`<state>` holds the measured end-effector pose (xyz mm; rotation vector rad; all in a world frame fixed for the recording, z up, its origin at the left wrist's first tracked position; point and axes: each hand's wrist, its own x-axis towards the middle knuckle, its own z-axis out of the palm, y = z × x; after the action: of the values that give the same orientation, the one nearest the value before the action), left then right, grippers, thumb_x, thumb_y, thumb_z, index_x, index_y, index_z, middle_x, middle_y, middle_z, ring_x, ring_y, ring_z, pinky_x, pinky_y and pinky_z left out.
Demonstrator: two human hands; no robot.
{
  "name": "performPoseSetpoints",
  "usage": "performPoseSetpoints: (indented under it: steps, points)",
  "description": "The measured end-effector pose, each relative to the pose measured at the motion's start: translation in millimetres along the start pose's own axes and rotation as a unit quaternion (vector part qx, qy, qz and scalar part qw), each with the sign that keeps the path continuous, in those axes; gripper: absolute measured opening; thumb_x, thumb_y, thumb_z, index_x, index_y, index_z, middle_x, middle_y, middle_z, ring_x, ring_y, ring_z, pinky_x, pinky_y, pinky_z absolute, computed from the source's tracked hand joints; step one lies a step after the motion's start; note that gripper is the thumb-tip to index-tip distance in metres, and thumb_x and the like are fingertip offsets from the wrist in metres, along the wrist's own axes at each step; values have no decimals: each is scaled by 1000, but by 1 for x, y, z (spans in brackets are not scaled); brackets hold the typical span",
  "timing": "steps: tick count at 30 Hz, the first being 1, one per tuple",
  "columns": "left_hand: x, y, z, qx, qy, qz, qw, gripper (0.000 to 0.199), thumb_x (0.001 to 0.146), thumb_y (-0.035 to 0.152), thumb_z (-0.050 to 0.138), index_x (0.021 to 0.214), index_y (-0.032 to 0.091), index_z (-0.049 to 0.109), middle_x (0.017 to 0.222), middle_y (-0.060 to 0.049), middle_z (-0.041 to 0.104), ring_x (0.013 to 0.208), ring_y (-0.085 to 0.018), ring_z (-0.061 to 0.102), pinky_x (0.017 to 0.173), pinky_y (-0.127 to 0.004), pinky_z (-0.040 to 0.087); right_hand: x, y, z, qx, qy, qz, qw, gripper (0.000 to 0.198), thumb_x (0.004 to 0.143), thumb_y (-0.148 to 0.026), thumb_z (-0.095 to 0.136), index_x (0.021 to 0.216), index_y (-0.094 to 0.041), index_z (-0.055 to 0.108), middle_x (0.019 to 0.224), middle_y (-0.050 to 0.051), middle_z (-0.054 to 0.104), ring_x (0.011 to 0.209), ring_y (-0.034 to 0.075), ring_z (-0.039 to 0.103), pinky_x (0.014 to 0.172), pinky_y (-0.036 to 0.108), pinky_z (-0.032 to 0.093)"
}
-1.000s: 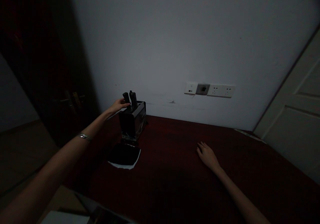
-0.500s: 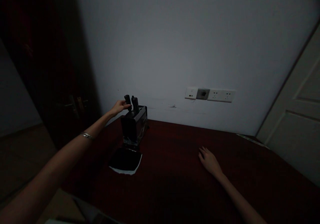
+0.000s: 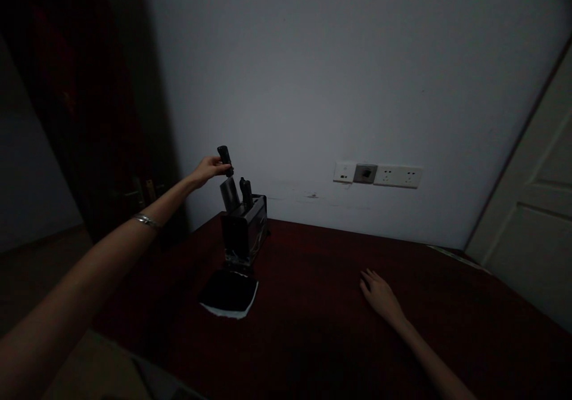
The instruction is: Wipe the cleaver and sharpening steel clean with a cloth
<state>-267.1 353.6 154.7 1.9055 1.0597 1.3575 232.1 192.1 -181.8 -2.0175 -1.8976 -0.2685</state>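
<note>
My left hand (image 3: 209,171) grips the black handle of a kitchen knife (image 3: 229,194) with a broad blade. Part of the blade shows above the knife block (image 3: 235,236), its lower end hidden inside the slot. Other black-handled knives (image 3: 246,191) stand in the same block. On the dark red tabletop (image 3: 313,281), my right hand (image 3: 381,295) lies palm down with its fingers stretched out, holding nothing.
A black cloth or pad with a white edge (image 3: 230,295) lies in front of the block. Behind the table, the wall carries a row of sockets (image 3: 397,176). A dark red door (image 3: 102,102) stands at the left and a pale door (image 3: 531,221) at the right.
My left hand has risen with the knife, and a length of its blade now shows above the block. My right hand stays on the table. The view has shifted slightly.
</note>
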Motion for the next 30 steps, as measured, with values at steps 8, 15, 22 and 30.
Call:
performPoseSetpoints:
  steps: [8, 15, 22, 30]
  points:
    - [19, 49, -25, 3, 0, 51, 999, 28, 72, 22, 65, 93, 5, 56, 75, -4, 67, 72, -13, 61, 82, -40, 48, 1, -1, 0, 0, -6, 4, 1000, 45, 84, -27, 36, 117, -3, 55, 126, 20, 50, 120, 28, 44, 101, 39, 33]
    - [5, 114, -24, 37, -13, 148, 988, 33, 82, 17, 57, 105, -5, 51, 89, -12, 65, 78, -11, 59, 87, -44, 44, 11, -7, -36, 134, -13, 43, 990, 44, 79, -28, 42, 114, -5, 57, 122, 16, 55, 114, 25, 51, 99, 36, 37]
    - [-45, 151, 44, 46, -92, 186, 977, 28, 77, 20, 60, 99, 3, 59, 90, -10, 66, 84, -19, 62, 85, -41, 47, 29, -90, -189, 497, -112, 82, 857, 35, 78, -43, 48, 86, -12, 64, 84, 13, 70, 70, 22, 66, 58, 32, 52]
    - [-106, 131, 152, 39, -157, 293, 942, 16, 73, 18, 60, 87, 17, 67, 89, -5, 68, 85, -19, 63, 77, -33, 51, 4, -152, -244, 709, -236, 109, 655, 42, 85, -46, 44, 89, -8, 62, 85, 15, 69, 70, 18, 67, 58, 27, 52]
